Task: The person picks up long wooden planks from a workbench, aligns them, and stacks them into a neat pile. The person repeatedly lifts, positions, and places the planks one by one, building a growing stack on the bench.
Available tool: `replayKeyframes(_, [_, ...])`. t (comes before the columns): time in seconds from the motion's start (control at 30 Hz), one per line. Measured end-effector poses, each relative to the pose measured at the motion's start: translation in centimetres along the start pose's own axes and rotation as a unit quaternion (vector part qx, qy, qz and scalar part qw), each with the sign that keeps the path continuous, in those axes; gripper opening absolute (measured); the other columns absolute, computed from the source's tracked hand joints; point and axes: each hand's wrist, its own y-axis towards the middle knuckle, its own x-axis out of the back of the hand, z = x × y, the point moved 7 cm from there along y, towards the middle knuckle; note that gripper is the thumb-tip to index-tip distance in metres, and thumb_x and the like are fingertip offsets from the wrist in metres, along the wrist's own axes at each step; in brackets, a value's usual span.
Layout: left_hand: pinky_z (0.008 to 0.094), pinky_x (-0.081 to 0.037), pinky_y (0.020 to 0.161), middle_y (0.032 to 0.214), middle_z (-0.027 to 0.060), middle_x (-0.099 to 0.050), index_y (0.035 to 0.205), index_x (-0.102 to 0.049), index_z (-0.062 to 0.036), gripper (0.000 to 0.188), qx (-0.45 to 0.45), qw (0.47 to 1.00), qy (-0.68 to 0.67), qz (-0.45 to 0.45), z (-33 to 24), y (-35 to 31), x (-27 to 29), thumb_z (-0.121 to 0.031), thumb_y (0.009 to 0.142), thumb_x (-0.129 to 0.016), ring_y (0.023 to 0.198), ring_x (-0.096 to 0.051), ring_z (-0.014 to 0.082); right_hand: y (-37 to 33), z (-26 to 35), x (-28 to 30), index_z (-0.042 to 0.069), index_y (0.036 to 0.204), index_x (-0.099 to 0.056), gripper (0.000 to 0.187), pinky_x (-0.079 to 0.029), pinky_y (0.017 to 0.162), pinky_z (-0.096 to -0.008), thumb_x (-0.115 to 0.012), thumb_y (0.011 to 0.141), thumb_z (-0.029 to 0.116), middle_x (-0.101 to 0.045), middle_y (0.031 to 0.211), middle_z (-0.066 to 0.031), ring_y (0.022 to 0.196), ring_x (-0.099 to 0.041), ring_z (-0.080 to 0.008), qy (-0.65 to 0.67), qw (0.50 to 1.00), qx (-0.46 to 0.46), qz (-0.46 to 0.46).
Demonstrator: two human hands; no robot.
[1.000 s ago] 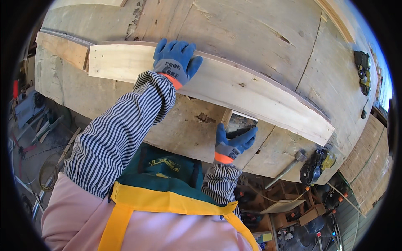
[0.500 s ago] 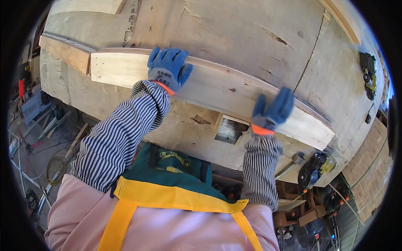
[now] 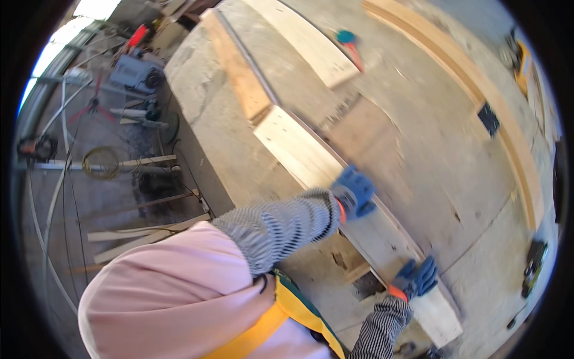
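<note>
A long pale wooden board [image 3: 305, 154] runs slantwise over the plywood-like worktop [image 3: 203, 122], its far end meeting a browner wooden piece [image 3: 236, 69]. My left hand [image 3: 357, 192], in a blue coated glove with an orange cuff, grips the board near its middle, fingers curled over the far edge. Closer to the board's near right end lies my right hand [image 3: 417, 276], gloved alike. Its fingers stretch across the board toward the far edge, the thumb apart.
Beyond lie another pale board [image 3: 305, 42], a green-and-red tool [image 3: 347, 43] and a curved wooden frame [image 3: 478, 90]. Dark tools [image 3: 534, 263] sit at the right. A rectangular opening [image 3: 368, 286] shows beside the board. Cables, a coil [image 3: 100, 163] and wood strips [image 3: 146, 236] litter the floor at left.
My view has swung left, bringing more floor and the curved frame into sight. The right hand, blurred and raised-looking before, now rests on the board. The left hand keeps its place on it.
</note>
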Motion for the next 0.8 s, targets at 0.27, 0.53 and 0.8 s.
replayKeyframes(0.27, [0.0532,-0.032,0.111,0.127,0.0131,-0.057,0.129,-0.056,-0.0101,0.052,-0.005,0.967,-0.199,-0.16,2.4,-2.4,1.3,-0.041,0.087,-0.061,0.12,-0.053,0.0343,0.8,-0.4,3.0,0.002,0.139,-0.048,0.055,-0.038,0.106,-0.0496,-0.062,0.094,0.03,-0.054,0.136,-0.0219,0.126,-0.049,-0.0384,0.002,0.997,0.029,-0.076])
replayKeyframes(0.53, [0.0472,-0.039,0.105,0.131,0.0226,-0.052,0.132,-0.05,-0.0025,0.074,0.371,0.825,-0.143,-0.402,34.9,-9.6,8.6,-0.04,0.074,-0.078,0.122,-0.048,0.04,-4.1,4.6,7.4,0.004,0.145,-0.042,0.056,-0.041,0.105,-0.0455,-0.059,0.097,0.028,-0.05,0.14,-0.0187,0.129,-0.048,-0.0355,0.021,0.994,-0.075,-0.071])
replayKeyframes(0.8, [0.0523,-0.019,0.118,0.163,0.0163,-0.006,0.157,-0.008,-0.0295,0.114,0.647,0.737,-0.195,-0.015,42.7,-8.8,6.2,-0.066,0.07,-0.071,0.146,-0.007,0.0495,5.7,33.5,5.8,-0.004,0.14,-0.044,0.06,-0.037,0.108,-0.0489,-0.068,0.089,0.018,-0.051,0.136,-0.0232,0.128,-0.045,-0.0401,0.248,0.96,0.127,-0.03])
